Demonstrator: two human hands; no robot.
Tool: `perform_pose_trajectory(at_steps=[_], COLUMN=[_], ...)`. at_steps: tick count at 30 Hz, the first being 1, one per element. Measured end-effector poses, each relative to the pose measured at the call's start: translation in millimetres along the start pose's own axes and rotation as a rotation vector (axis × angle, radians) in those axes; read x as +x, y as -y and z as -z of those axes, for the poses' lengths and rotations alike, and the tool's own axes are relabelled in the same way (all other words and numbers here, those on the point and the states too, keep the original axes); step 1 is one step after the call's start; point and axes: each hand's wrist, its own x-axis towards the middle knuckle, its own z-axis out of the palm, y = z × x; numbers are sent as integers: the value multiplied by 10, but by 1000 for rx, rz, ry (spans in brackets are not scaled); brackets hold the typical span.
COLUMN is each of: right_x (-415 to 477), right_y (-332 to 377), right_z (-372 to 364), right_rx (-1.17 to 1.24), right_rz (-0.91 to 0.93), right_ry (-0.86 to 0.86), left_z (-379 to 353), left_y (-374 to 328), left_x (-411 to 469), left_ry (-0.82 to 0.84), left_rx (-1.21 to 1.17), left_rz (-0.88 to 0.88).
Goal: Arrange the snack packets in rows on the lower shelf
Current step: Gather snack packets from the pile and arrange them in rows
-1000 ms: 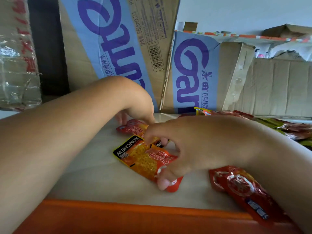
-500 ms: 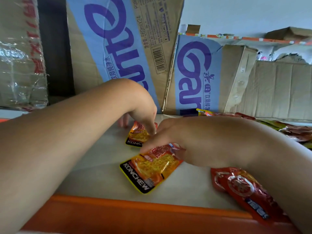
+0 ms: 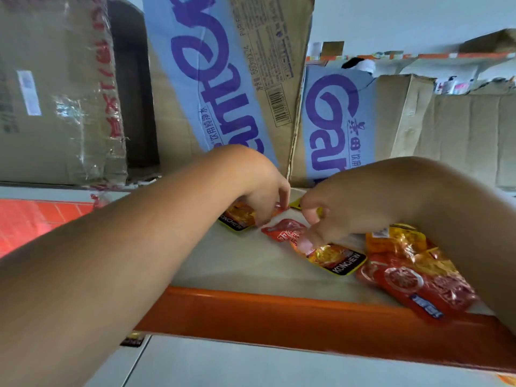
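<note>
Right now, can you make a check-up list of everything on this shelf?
Surface: beige lower shelf, orange front edge.
Job's things: back packet; middle packet, askew; packet pile at right, not in rows.
Clutter: nothing seen.
Hands: left hand touches back packet, grip unclear; right hand pinches middle packet.
Cables: nothing seen.
Surroundings: cardboard boxes behind; taped box at left.
</note>
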Motion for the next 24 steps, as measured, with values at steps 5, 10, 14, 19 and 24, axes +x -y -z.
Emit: perform_pose_trajectory(at_steps=[5,10,14,19,24], right_x=[-53,9,82,190,370], right_y=[118,226,360,786,1370], right_z=[29,71,70,120,188], right_rx=[-101,-62,29,76,111], right_rz=[-24,-48,-79,-128,-151], right_ry=[18,13,-21,-24,-74], left_z=[-251,-492,-654,-807,-978], left_y=[190,435,691,1139,1618], left_x=[-115,-305,-538,-913,-1261], left_ry=[-155,-277,-280,-226,-237], left_rx=[-128,-317,-343,-284,-253], left_rz=[16,-18,-6,36,54])
